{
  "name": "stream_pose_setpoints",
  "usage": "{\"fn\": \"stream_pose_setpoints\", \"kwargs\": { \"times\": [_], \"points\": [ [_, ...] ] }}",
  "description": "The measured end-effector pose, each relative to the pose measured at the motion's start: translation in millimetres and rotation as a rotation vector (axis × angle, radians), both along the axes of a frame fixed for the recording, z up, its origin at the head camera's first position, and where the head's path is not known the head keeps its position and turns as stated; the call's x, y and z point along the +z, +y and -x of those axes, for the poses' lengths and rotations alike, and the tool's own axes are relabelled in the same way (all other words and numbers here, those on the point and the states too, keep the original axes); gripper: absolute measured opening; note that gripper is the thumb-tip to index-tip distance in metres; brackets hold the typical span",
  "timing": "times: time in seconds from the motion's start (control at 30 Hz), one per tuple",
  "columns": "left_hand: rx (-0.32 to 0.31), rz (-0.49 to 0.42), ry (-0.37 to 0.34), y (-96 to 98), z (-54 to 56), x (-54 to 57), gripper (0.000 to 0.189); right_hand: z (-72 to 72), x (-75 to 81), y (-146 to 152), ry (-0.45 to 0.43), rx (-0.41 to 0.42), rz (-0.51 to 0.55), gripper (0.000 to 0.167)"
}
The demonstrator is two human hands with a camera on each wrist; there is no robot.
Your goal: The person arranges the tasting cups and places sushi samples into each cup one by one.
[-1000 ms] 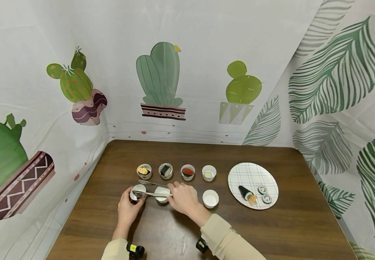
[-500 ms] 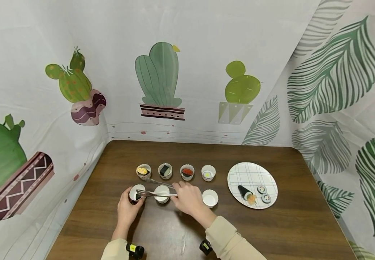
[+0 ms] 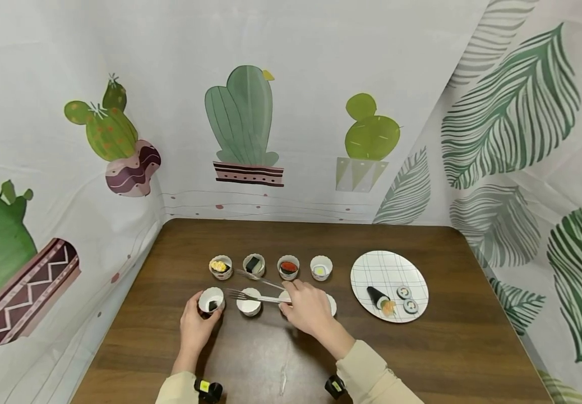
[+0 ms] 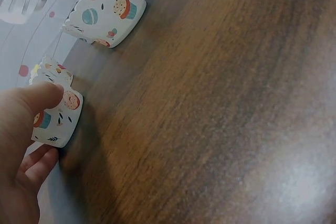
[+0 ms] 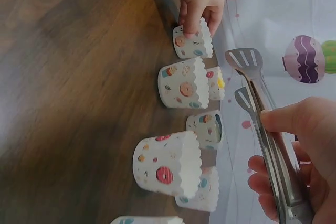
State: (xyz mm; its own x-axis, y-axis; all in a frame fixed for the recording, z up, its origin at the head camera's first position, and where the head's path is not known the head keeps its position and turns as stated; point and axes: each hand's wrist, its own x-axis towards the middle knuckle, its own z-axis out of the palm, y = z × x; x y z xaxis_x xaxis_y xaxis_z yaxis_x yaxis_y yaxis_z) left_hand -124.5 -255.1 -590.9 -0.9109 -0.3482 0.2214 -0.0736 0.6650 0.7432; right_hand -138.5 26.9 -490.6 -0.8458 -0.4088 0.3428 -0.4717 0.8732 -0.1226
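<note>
My left hand (image 3: pixel 194 328) grips a white paper cup (image 3: pixel 209 293) at the left end of the front row, thumb and fingers around its sides. A small black piece (image 3: pixel 212 306) lies in that cup. In the left wrist view the thumb crosses the printed cup wall (image 4: pixel 64 121). My right hand (image 3: pixel 310 310) holds metal tongs (image 5: pixel 270 148), their slotted ends spread apart with nothing between them. The tongs point left over the second front cup (image 3: pixel 248 306). Behind the right hand, two more front cups are partly hidden.
Cups in the back row hold a yellow-topped piece (image 3: pixel 218 266), a black-wrapped piece (image 3: pixel 253 264), a red-topped piece (image 3: pixel 288 267) and something small and yellow (image 3: pixel 319 270). On the right, a checked plate (image 3: pixel 379 262) bears a hand roll (image 3: pixel 378 297) and two sushi rolls (image 3: pixel 410 306).
The right hand and tongs have moved right, away from the left cup, uncovering the black piece inside it. The left hand stays on its cup.
</note>
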Motion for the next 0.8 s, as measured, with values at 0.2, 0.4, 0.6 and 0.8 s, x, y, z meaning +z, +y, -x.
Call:
{"fn": "stream_pose_setpoints", "kwargs": {
  "times": [0.2,0.4,0.6,0.8],
  "points": [
    [0.0,-0.006,-0.012,-1.0,0.2,-0.8,0.064,-3.1,-0.5,16.8,0.031,-0.024,0.012,0.039],
    [-0.003,-0.011,-0.019,-1.3,-0.1,-0.6,0.063,-8.0,-3.8,34.5,0.054,-0.047,0.06,0.039],
    [-0.001,-0.014,-0.012,-1.2,0.0,-0.1,0.063,-12.1,-7.7,51.9,0.082,-0.073,0.087,0.042],
    [-0.001,-0.015,-0.018,-0.4,-0.1,-0.5,0.063,-16.7,-9.9,71.6,0.048,-0.125,0.125,0.042]
  ]
}}
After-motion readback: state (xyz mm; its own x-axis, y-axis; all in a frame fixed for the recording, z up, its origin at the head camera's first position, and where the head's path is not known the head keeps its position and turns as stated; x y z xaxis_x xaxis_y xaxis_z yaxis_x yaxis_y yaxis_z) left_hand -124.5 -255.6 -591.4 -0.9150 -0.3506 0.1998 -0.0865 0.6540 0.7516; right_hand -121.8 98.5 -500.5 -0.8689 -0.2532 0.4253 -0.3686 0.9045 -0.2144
